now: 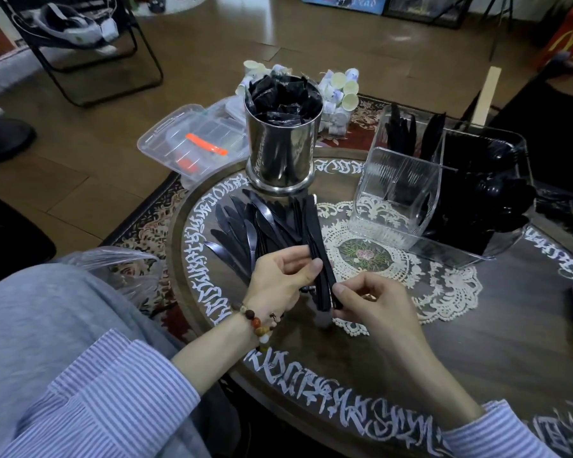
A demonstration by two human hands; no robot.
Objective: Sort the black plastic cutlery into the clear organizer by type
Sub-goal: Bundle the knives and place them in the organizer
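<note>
- At the lower centre of the frame, both hands meet over the near edge of the round table [477, 352]: the left hand [278, 279] curls its fingers and thumb round a bundle of black cutlery [316, 256], and the right hand [374, 302] pinches the bundle's near ends between thumb and fingertips.
- The step in hand looks like squaring up a handful of like pieces before carrying them off; which type they are I cannot tell, since only straight, slim handles show.
- The next move likely calls for lifting the bundle to the right and dropping it upright into a free compartment without letting the smooth handles fan apart.
- Just beyond the left hand, a loose heap of knives [242, 226] lies flat on the table, glossy black plastic with thin, rounded blades.
- At centre right stands the clear organizer [401, 193], ribbed transparent plastic with upright dividers; black pieces already stand in its far compartments, the near one looks bare.
- Behind the heap, a polished steel canister [283, 150] holds shiny black packets.
- In the upper left, a clear lidded box [192, 140] sits off the table's edge, something orange inside it.
</note>
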